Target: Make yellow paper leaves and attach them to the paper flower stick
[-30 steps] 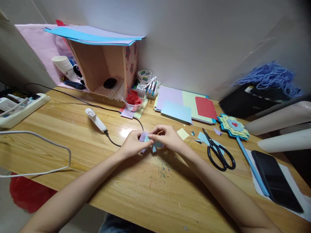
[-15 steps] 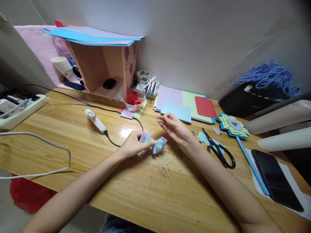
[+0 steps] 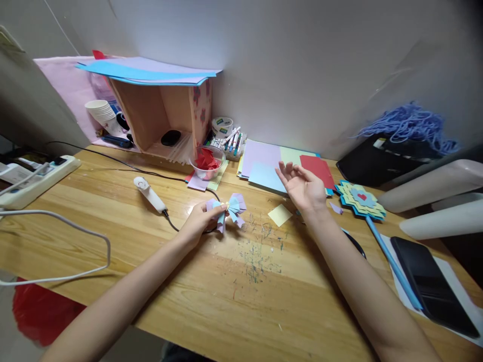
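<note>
A folded paper bow point(image 3: 234, 207) in purple and light blue is pinched at its yellowish middle by my left hand point(image 3: 199, 221), just above the wooden table. My right hand point(image 3: 304, 188) is raised near the stack of coloured paper point(image 3: 262, 158), palm up, fingers apart, holding nothing. Between the two hands a small pale yellow paper square point(image 3: 279, 215) lies on the table. My right forearm mostly hides the black scissors point(image 3: 356, 242).
A clear bowl point(image 3: 208, 163) of red folded paper stands before an open cardboard box point(image 3: 158, 110). At left lie a white corded tool point(image 3: 150, 195) and a power strip point(image 3: 41, 181). A paper flower point(image 3: 360, 198) and black phone point(image 3: 432, 281) lie at right.
My right hand has moved right and opened out. The bow has shifted left and slightly up with my left hand. The yellow square now shows on the table.
</note>
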`<state>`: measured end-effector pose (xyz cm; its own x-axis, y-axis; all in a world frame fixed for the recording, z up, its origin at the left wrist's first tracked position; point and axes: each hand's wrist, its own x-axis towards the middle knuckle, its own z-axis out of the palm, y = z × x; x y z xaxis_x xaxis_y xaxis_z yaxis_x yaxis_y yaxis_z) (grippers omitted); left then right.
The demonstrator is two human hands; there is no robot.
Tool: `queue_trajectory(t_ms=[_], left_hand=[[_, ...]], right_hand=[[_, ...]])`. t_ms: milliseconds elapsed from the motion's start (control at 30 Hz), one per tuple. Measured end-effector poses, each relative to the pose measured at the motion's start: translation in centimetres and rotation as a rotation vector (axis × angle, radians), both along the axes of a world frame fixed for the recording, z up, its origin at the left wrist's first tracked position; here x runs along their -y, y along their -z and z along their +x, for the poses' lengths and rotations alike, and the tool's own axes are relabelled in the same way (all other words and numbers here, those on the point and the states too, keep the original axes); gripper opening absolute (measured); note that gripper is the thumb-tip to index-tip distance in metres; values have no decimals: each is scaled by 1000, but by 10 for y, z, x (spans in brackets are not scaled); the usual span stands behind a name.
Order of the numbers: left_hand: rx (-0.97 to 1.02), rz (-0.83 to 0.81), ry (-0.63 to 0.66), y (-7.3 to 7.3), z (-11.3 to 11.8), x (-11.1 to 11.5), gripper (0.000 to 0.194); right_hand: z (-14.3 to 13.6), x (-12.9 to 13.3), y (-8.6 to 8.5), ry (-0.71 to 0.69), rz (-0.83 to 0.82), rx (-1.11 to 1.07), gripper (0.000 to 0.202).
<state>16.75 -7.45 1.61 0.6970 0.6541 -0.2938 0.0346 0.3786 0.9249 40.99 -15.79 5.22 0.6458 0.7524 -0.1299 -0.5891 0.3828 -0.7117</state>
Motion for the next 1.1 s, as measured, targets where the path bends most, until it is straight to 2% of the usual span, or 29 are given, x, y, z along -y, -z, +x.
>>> queue_trajectory(t_ms=[133,267,367,433,533,600,700,800,900,1000,1100], left_hand=[[65,-99,-96,0,2,-3,26],[157,-150,-178,3,2,-8,23],[174,-142,-195,2,2,-8,24],[176,-125,-186,0,2,-5,24],[153,-60,-152,-2,1,-1,23],[132,8,-129,-1,0,0,23],[97,87,-122,1,-1,0,23],[89,95,-127,2,-2,-1,23],[107,75,-128,1,-1,-1,23],[103,50,-167,-1,0,-1,24],[109,9,-215,-3,1,-2,25]], right_hand=[[-7,9,-11,-373,-8,208,8],[-34,11,-12,-719,-280,533,17],[-59,9,-5,-827,-427,789,34],[-72,7,2,-795,-441,937,42],[-83,6,12,-662,-473,1059,40],[-86,5,17,-601,-475,1056,35],[-86,4,19,-589,-421,954,29],[-85,3,17,-612,-397,916,23],[-84,3,15,-592,-416,998,25],[-84,4,15,-496,-421,1038,26],[-84,4,15,-343,-428,1003,27]])
